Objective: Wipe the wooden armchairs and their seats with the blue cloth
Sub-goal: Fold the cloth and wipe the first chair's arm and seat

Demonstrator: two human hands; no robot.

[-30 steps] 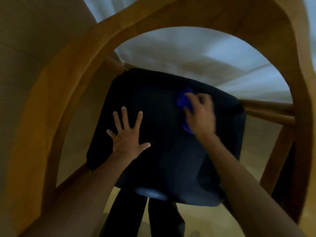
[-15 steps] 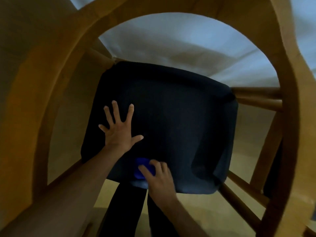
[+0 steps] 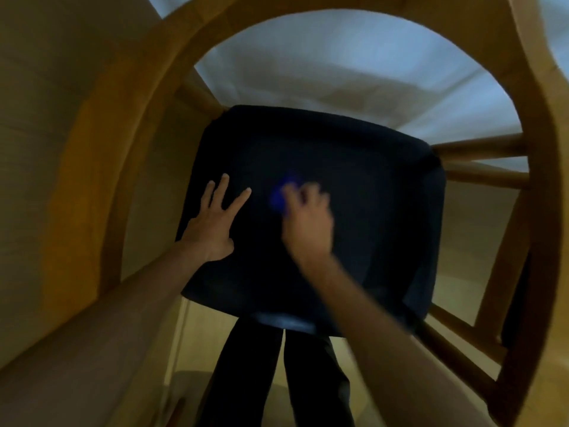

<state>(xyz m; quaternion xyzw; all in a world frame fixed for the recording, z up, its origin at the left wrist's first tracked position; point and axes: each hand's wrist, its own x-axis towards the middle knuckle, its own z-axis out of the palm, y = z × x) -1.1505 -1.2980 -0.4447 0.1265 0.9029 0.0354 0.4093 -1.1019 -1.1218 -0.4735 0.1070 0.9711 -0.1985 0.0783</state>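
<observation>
Wooden armchair (image 3: 101,167) frame arcs round the whole view, w/ white sheet (image 3: 354,72) beyond and dark trouser legs (image 3: 246,380) below the dark seat (image 3: 369,211). Left hand (image 3: 212,224) lies flat on seat's left part, fingers straight & spread. Right hand (image 3: 308,223), blurred, presses the blue cloth (image 3: 278,197) on mid-seat, cloth poking out left of its curled fingers (image 3: 291,192).

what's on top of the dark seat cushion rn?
On the seat cushion: left hand flat, fingers spread; right hand holding the blue cloth against it. Most of the cloth is hidden under that hand.
</observation>
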